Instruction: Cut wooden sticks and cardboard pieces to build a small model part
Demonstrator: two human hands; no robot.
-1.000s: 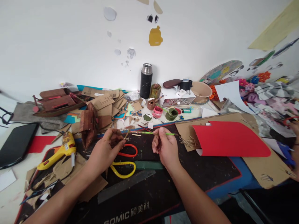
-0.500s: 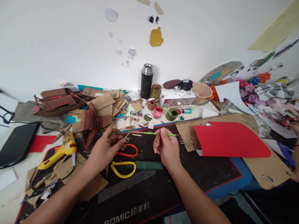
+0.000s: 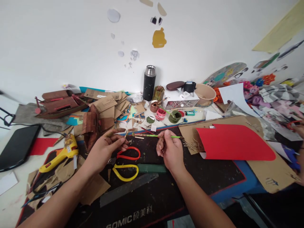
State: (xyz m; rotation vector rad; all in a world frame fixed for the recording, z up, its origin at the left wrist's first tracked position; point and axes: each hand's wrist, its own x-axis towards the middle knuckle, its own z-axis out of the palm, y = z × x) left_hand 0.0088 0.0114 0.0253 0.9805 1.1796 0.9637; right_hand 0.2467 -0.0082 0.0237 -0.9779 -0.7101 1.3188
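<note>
My right hand is closed around a thin paintbrush with a green handle, held level with its tip toward the left. My left hand pinches a small thin tan stick between thumb and fingers, close to the brush tip. It is too small to name more exactly. Below my left hand lie scissors with one orange and one yellow handle loop, on a black mat. Open pots of green paint, pink paint and brown paint stand behind the hands.
A yellow glue gun lies at left among cardboard scraps. Brown cardboard boat models and a black flask stand behind. Red sheet covers cardboard at right, beside thin sticks. Another person's hand shows at the right edge.
My left hand has shifted slightly left, and the small stick in it has moved away from the brush tip. My right hand and the brush have barely moved.
</note>
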